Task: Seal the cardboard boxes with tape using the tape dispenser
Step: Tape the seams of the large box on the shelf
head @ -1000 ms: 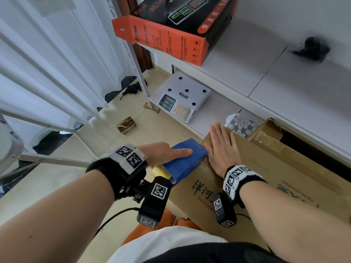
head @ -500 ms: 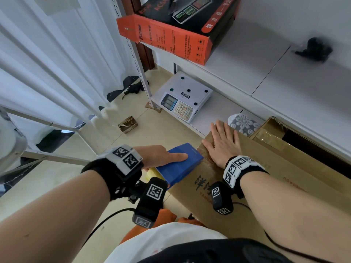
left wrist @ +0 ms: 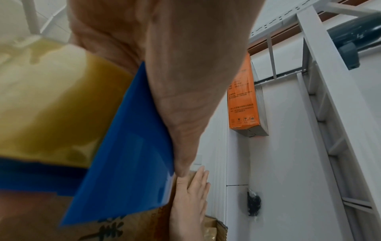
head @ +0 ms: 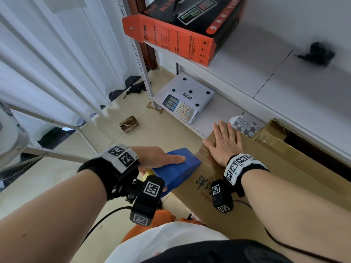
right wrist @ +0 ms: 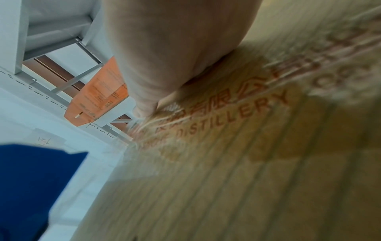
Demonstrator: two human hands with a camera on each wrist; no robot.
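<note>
Two hands: right hand (head: 224,143) flat on corrugated cardboard box (head: 296,179), left hand (head: 155,158) gripping blue tape dispenser (head: 178,168)

Two hands: the left hand (head: 157,156) and the right hand (head: 226,145). One blue tape dispenser (head: 178,168) with one yellowish tape roll (left wrist: 47,104). Two brown cardboard boxes: a big box (head: 284,179) and a second box (head: 271,133) behind it. One orange-and-black carton (head: 176,38). One scale (head: 188,95). One flowered item (head: 245,124). One black bundle (head: 315,54). One small brown object (head: 130,123) on the floor.
</note>
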